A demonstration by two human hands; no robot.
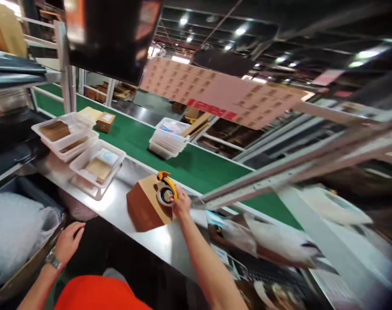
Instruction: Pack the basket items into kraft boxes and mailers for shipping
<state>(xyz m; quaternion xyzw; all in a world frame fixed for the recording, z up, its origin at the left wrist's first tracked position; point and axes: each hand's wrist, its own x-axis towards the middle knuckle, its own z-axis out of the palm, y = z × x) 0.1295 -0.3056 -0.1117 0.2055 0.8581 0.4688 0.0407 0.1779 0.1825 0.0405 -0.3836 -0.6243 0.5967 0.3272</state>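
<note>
My right hand [182, 202] is closed around a yellow-orange tape dispenser [174, 187] with a roll of tape in it. The dispenser is over the top of a brown cardboard box [144, 209], which sits on the shiny metal worktop [113, 206]. My left hand [69, 242], with a watch at the wrist, hangs low at the left, away from the box. Its fingers are loosely bent, the thumb stands apart, and nothing shows in it. A carton of bubble wrap [18, 232] stands beside it.
White plastic baskets [100, 183] holding packets stand left on the worktop. Beyond runs a green conveyor belt [134, 133] carrying a small box [105, 122] and stacked baskets [168, 144]. A metal post [247, 189] slants across the right, near plastic-wrapped goods [266, 241] and a keyboard [276, 277].
</note>
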